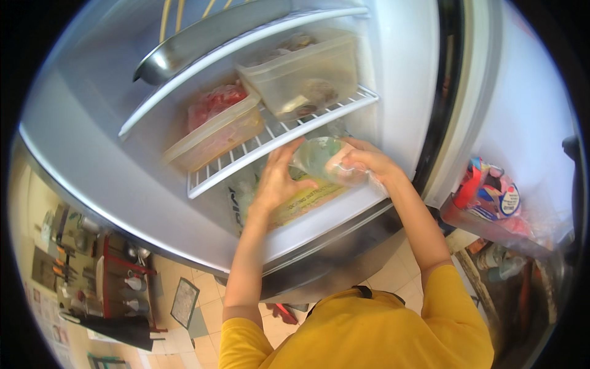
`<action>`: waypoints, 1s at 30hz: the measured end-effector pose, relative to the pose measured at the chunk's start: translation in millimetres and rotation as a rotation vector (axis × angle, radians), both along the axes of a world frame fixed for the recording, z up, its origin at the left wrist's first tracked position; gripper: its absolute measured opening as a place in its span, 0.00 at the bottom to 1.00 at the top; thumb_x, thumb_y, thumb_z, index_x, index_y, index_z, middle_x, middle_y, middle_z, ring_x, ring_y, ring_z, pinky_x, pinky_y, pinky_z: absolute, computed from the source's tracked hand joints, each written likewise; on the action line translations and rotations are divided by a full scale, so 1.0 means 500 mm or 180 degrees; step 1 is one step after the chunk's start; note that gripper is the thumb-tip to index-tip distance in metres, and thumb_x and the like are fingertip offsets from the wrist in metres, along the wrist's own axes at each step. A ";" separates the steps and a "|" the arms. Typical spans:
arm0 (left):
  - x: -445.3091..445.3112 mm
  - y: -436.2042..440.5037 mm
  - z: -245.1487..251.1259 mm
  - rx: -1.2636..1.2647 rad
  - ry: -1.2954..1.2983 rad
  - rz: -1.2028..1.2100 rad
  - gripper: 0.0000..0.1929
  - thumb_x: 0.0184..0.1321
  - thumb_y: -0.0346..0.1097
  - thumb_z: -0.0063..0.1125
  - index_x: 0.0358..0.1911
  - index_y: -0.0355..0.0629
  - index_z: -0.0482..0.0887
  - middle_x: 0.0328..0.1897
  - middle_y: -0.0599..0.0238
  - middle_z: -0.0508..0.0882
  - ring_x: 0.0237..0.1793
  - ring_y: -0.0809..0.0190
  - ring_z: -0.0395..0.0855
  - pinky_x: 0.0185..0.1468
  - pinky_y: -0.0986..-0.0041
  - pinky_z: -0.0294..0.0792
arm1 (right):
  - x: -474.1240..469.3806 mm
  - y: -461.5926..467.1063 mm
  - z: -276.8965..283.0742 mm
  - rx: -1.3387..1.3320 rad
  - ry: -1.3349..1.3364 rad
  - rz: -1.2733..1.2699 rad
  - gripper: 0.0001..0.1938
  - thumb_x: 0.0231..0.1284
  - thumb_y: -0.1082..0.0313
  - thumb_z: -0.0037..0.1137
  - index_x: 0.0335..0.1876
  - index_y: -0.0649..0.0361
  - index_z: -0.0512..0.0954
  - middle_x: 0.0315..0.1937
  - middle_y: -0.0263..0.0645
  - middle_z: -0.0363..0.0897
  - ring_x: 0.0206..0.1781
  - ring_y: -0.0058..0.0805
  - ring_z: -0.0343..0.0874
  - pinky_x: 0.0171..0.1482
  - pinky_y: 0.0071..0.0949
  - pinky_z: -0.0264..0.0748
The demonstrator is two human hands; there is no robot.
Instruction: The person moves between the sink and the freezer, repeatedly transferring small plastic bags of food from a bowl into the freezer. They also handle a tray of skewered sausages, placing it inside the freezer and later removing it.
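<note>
My right hand (368, 161) grips a clear plastic bag (318, 159) with something pale and rounded in it; I cannot tell what the contents are. The bag is low in the refrigerator, below the front edge of a white wire shelf (276, 147). To its left is my left hand (281, 180), thumb and fingers spread, close to the bag; whether the fingertips touch it is unclear. Beneath both hands lies a yellow printed package (318, 196) on the refrigerator's bottom. More clear plastic packaging shows behind my left hand, partly hidden.
On the wire shelf stand a plastic container with red bagged food (216, 133) and a larger translucent bin (299, 69). A steel bowl (184, 50) sits on the shelf above. The open door's bin (488, 226) holds colourful packets. Tiled floor (207, 295) lies below left.
</note>
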State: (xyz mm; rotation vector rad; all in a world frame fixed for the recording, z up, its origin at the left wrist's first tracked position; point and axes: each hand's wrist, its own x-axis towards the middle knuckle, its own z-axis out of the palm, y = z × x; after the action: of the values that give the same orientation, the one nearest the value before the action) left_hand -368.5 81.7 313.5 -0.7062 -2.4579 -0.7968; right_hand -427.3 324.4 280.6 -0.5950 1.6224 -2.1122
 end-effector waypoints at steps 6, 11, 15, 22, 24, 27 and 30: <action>0.044 -0.011 0.005 0.0021 -0.0067 0.0290 0.49 0.26 0.40 0.84 0.62 0.45 0.74 0.61 0.56 0.77 0.60 0.48 0.76 0.63 0.60 0.71 | 0.002 -0.045 0.023 -0.0363 -0.0350 0.0934 0.31 0.53 0.64 0.56 0.66 0.67 0.68 0.53 0.43 0.77 0.55 0.29 0.77 0.58 0.27 0.71; 0.080 -0.048 -0.001 -0.0031 0.0079 0.0970 0.41 0.28 0.38 0.81 0.56 0.45 0.78 0.55 0.55 0.82 0.53 0.48 0.82 0.56 0.61 0.76 | -0.030 -0.117 0.021 0.0301 0.0000 0.1144 0.24 0.56 0.63 0.55 0.59 0.66 0.74 0.56 0.41 0.76 0.58 0.29 0.75 0.60 0.25 0.69; 0.104 -0.082 -0.009 -0.0212 0.0016 0.1641 0.40 0.29 0.37 0.80 0.55 0.45 0.78 0.53 0.54 0.82 0.52 0.48 0.82 0.53 0.60 0.76 | -0.081 -0.191 0.007 0.0599 0.0158 0.1376 0.19 0.57 0.60 0.59 0.49 0.65 0.78 0.50 0.40 0.79 0.50 0.27 0.77 0.50 0.29 0.76; 0.100 -0.066 -0.037 -0.0434 0.0182 0.2193 0.39 0.29 0.38 0.79 0.53 0.45 0.78 0.50 0.56 0.82 0.51 0.47 0.80 0.50 0.57 0.77 | -0.097 -0.214 -0.034 0.0265 0.0024 0.0974 0.25 0.53 0.59 0.67 0.53 0.67 0.75 0.51 0.46 0.77 0.45 0.32 0.80 0.40 0.32 0.80; 0.096 -0.060 -0.048 -0.0501 0.0147 0.2276 0.38 0.29 0.38 0.78 0.53 0.45 0.78 0.49 0.57 0.82 0.52 0.47 0.79 0.49 0.57 0.77 | -0.090 -0.214 -0.044 0.0467 0.0153 0.0597 0.30 0.51 0.57 0.70 0.55 0.69 0.73 0.52 0.49 0.77 0.45 0.34 0.81 0.40 0.32 0.80; 0.092 -0.057 -0.060 -0.0467 0.0140 0.2419 0.37 0.30 0.37 0.76 0.52 0.44 0.78 0.48 0.57 0.82 0.53 0.45 0.77 0.49 0.56 0.77 | -0.074 -0.220 -0.045 0.0533 0.0370 0.0221 0.29 0.53 0.53 0.70 0.54 0.68 0.75 0.53 0.45 0.79 0.52 0.32 0.78 0.49 0.27 0.76; 0.091 -0.049 -0.065 -0.0433 0.0151 0.2535 0.37 0.31 0.38 0.76 0.53 0.44 0.77 0.47 0.56 0.83 0.52 0.45 0.77 0.49 0.56 0.77 | -0.053 -0.204 -0.026 0.1165 0.0694 -0.0128 0.31 0.52 0.49 0.70 0.54 0.67 0.77 0.52 0.45 0.80 0.54 0.32 0.78 0.52 0.28 0.75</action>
State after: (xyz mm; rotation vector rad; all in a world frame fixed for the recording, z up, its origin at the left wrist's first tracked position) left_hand -322.9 57.2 281.2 0.2312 -2.4476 -0.2941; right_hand -453.8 222.2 267.7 -0.6903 2.0922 -1.7580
